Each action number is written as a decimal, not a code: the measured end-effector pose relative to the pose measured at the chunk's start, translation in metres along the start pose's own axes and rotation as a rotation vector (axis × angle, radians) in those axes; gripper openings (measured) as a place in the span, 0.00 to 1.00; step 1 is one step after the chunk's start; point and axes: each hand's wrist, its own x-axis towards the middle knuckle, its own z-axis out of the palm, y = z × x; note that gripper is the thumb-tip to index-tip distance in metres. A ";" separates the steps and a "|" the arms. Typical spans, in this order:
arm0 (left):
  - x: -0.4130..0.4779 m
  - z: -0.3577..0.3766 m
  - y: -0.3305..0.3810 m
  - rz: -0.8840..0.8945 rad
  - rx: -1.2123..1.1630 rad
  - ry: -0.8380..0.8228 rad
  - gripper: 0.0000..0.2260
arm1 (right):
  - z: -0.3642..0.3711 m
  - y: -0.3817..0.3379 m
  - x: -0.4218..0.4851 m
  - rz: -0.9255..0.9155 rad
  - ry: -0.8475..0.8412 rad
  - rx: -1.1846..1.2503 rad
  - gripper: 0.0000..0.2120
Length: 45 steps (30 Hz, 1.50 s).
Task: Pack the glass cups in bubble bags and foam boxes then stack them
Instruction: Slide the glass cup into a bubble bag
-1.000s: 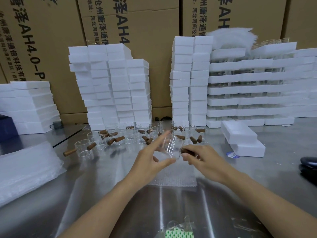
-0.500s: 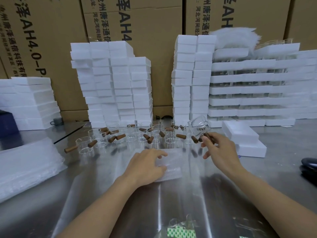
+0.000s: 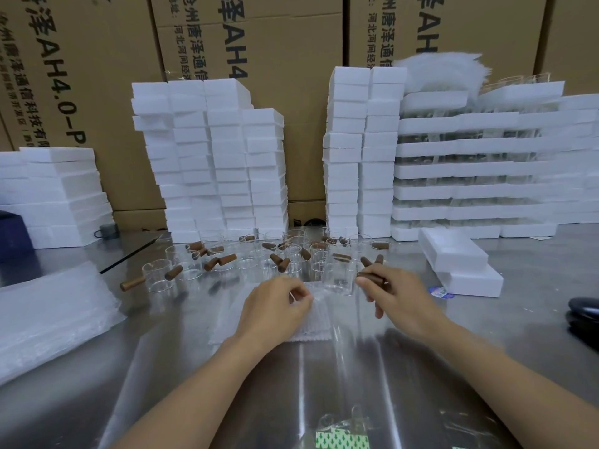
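Right hand point(image 3: 400, 296): thumb and forefinger pinched on the brown wooden handle point(image 3: 369, 278) of a glass cup point(image 3: 337, 277), remaining fingers loosely curled below. Cup body just left of the fingertips, upright or close to it, base at the far edge of the bubble bag point(image 3: 311, 314). Whether base touches the bag or the steel: cannot tell.

Left hand point(image 3: 275, 311): fingers bunched together, tips nipping the near top edge of the bubble bag, palm pressed down over its left part. Bag flat on the metal table point(image 3: 486, 351), lying between the two hands, cup mouth and bag opening close together but apart.

Farther out, beyond the fingers: a cluster of loose glass cups point(image 3: 252, 257) with brown handles, spread across the table in a row. Behind those, tall stacks of white foam boxes point(image 3: 210, 157), a second pair of columns point(image 3: 364, 150) to the right, then layered foam trays point(image 3: 479, 176) with glass between. Two foam boxes point(image 3: 460, 264) stacked apart at right. Pile of bubble bags point(image 3: 48, 315) at left. Cardboard cartons point(image 3: 275, 43) along the back.
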 end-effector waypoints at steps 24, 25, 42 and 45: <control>0.000 -0.015 0.022 0.002 -0.620 0.243 0.07 | 0.003 -0.013 -0.005 -0.054 -0.037 -0.355 0.08; 0.000 -0.016 0.023 0.013 -0.601 0.236 0.07 | 0.003 -0.014 -0.004 -0.031 -0.010 -0.353 0.09; -0.008 -0.010 0.030 0.296 -0.490 0.127 0.07 | 0.015 -0.020 -0.006 -0.201 -0.098 -0.436 0.06; -0.010 -0.008 0.030 0.366 -0.426 0.112 0.06 | 0.016 -0.018 -0.007 -0.132 -0.093 -0.507 0.06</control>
